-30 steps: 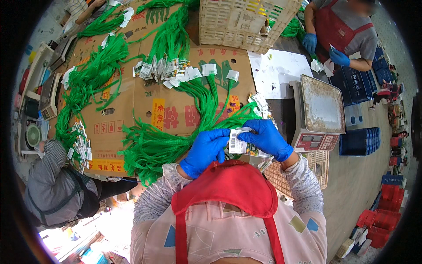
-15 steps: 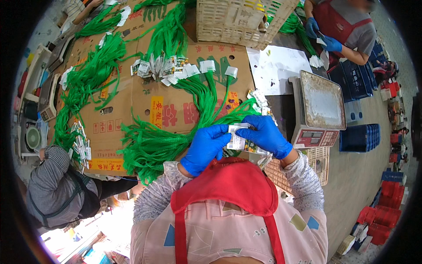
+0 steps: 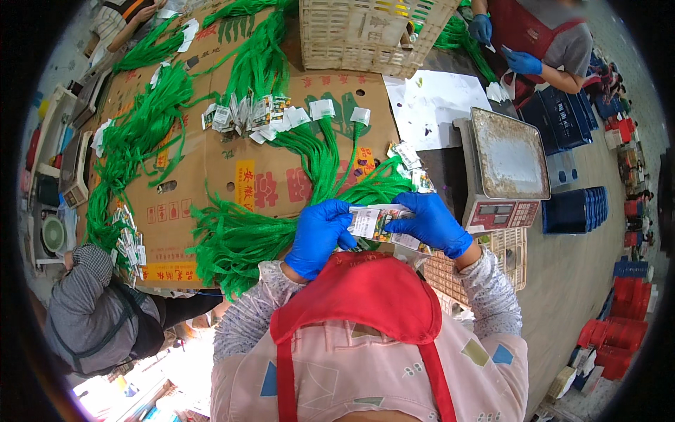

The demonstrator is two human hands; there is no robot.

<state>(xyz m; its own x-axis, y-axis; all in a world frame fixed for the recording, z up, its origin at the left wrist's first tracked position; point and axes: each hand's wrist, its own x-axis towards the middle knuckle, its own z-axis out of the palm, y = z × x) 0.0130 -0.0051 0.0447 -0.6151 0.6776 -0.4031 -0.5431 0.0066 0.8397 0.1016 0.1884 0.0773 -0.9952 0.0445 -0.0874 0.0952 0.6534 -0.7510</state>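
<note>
Labels [image 3: 364, 223]; partly behind right hand [image 3: 434, 226]

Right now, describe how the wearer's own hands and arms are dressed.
The left hand and right hand wear matching bright-blue gloves, slightly wrinkled, with no visible markings. Both forearms have loose, pale greyish sleeves with a small speckled pattern, ending short of the gloves.

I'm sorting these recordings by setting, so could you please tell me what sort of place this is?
Probably a packing workshop, perhaps for produce: tagged green netting lies in bundles near a weighing scale and a cream plastic crate.
</note>
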